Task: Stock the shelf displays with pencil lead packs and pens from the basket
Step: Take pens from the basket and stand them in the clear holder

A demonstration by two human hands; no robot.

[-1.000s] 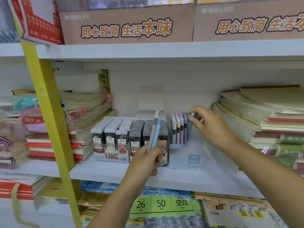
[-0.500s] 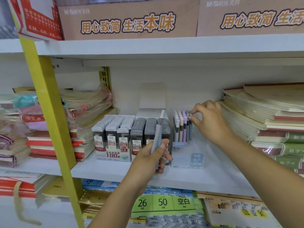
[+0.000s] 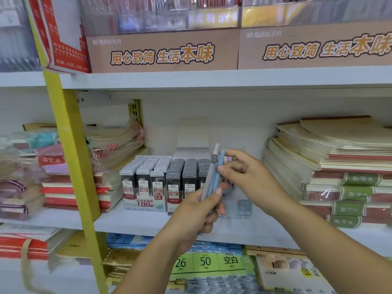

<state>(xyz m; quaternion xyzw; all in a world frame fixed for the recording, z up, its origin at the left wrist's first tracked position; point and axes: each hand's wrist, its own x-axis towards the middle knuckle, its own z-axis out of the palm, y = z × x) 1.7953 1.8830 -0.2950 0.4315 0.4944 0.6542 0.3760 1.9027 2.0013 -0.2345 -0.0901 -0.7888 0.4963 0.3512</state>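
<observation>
At a stationery shelf [image 3: 137, 221], the right hand [image 3: 248, 177] has been brought back from the clear pen display [image 3: 244, 206], where a second earlier it was setting a pen among the pastel ones standing there. It is now met with the left hand [image 3: 199, 211] in front of that display. One pen is thus judged stocked, and the next is being taken.

The two pens [image 3: 210, 179] are gripped low on their barrels by the left hand, fingers curled round them and thumb pressed against the front. The blue pen [image 3: 217, 172] is pinched near its upper part by the right hand's fingertips [image 3: 221, 168]; the remaining fingers are loosely curled behind.

The pens are held side by side, nearly upright, their long axes leaning slightly right at the top. The pale end of the grey pen [image 3: 212, 166] is pointed up towards the shelf above; which end this is cannot be told.

The lead pack display [image 3: 157, 181] is seen just left of the hands, its rows filled. The basket is not shown.
</observation>
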